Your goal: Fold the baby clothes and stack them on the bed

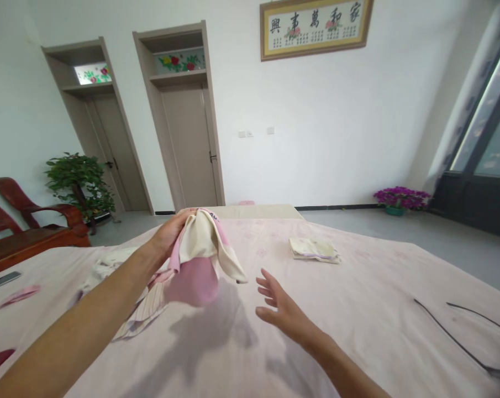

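Where the left hand (181,229) grips: it is closed on the upper edge of a garment (198,240), with some fingers hidden by the cloth.
Garment: pink and cream, with a dark marking close to the grip; it hangs straight below the left hand, its cream flap falling to the right and a rounded pink part reaching lowest, over the bed-like surface.
Right hand (274,304): to the right of the grip and nearer the wearer, fingers spread and thumb apart, holding nothing; it stands clear of the garment.
Pale pink cover (357,320): spreads under the grip and out to both sides, with a faint pattern.
Folded cream cloth (314,250): lies flat to the right of the grip, past the right hand's fingertips, a lilac line along its near side.
Clothes pile (147,310): below and left of the grip, cream and pink with a pleated piece, partly hidden by the left forearm.
Small pink item (20,296): well left of the grip, lying near a grey phone-like object (1,282).
Dark strips (451,335): well to the right of the grip, thin; what they belong to cannot be told.
Wooden bench (73,237): off the cover, far left of the grip, with a leafy plant (78,177) behind it.
Purple flowers (401,196): on the floor, far right of the grip and beyond it.
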`<state>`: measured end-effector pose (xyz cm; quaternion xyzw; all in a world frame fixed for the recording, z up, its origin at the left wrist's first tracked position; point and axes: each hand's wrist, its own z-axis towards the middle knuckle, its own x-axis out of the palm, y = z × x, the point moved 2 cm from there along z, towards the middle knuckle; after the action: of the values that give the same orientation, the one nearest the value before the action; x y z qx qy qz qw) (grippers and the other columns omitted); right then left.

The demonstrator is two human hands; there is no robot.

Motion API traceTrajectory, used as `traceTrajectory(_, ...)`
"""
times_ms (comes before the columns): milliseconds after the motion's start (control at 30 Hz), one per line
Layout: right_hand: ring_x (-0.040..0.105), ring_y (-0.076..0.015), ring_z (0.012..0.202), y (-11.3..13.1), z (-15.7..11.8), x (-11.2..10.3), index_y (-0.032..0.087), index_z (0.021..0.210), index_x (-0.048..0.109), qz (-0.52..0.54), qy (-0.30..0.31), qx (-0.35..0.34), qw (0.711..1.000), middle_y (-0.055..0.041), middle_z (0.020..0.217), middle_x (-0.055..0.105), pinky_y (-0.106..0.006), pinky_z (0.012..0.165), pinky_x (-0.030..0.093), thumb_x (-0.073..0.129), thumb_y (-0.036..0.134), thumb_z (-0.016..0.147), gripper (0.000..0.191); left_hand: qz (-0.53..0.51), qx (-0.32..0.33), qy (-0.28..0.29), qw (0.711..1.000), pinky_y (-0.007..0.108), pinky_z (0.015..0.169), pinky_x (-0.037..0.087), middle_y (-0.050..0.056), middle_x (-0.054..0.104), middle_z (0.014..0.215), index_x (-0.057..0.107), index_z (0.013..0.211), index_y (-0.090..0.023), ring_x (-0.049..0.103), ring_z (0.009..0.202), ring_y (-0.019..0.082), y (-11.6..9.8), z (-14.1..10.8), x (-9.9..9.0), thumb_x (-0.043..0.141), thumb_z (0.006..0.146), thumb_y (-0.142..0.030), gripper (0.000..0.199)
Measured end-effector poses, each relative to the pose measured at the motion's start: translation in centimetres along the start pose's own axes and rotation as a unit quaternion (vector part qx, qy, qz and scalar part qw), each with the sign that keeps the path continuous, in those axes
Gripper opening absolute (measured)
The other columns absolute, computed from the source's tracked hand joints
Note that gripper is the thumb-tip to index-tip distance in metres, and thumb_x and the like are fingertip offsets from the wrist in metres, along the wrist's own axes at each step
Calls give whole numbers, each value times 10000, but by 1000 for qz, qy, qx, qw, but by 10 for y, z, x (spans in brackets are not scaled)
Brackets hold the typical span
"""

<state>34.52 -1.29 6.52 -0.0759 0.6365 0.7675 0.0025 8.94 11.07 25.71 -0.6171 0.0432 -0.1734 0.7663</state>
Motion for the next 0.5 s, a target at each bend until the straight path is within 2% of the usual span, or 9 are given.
traceTrajectory(67,538,-273,1195,18,12,28,333,1482,251,91,-17,-10,996,-129,1459,426,-447,927,465,813,486,649,1016,-35,-22,49,998,302,700,543,35,711,843,666,958,-139,671,741,196,14,-7,23,700,738,-310,281)
traceTrajectory(100,611,-249,1064,26,18,37,311,1453,317,129,-32,-10,991,-127,1372,517,-406,832,506,805,486,656,951,-47,-27,73,996,297,702,542,33,712,854,662,968,-145,672,749,193,19,-10,30,707,739,-312,287)
traceTrajectory(167,650,-175,751,39,28,40,209,1246,554,176,-68,8,982,-87,1015,691,-294,620,505,755,487,710,637,-52,-25,92,994,291,692,539,36,714,856,659,969,-150,672,748,194,26,-12,33,727,731,-316,299)
traceTrajectory(200,610,-133,616,47,32,35,175,1089,626,196,-91,14,976,-48,833,696,-242,528,462,725,478,738,475,-48,-27,96,994,290,682,537,41,714,847,660,962,-149,671,740,195,29,-12,30,732,728,-321,299)
traceTrajectory(267,499,-75,468,66,38,11,162,829,633,253,-144,4,957,19,613,623,-179,413,360,696,432,764,285,-19,-40,101,994,291,658,530,52,713,824,667,939,-147,669,715,198,35,-12,17,725,734,-343,290)
traceTrajectory(300,459,-59,443,77,41,-4,170,774,610,290,-171,-15,941,43,576,592,-163,381,321,706,391,753,242,11,-56,104,993,293,643,525,55,711,807,672,922,-146,666,700,202,39,-12,9,723,732,-356,288)
traceTrajectory(367,448,-54,444,96,48,-32,181,718,568,355,-204,-40,911,66,550,562,-154,369,328,731,318,727,213,111,-83,91,986,298,632,514,59,712,797,680,904,-151,666,708,217,47,-15,-4,720,723,-392,304)
traceTrajectory(433,471,-64,462,109,59,-44,179,712,560,381,-169,-29,909,61,553,568,-163,388,368,733,261,725,192,218,-60,51,973,312,700,513,72,723,904,682,961,-170,670,840,246,51,-22,-7,701,737,-433,346)
traceTrajectory(500,511,-83,495,112,73,-36,174,725,574,394,-122,5,911,43,570,593,-186,432,419,727,245,732,169,259,4,38,965,328,824,495,85,694,1098,654,1101,-203,631,1033,261,53,-33,7,661,781,-466,415)
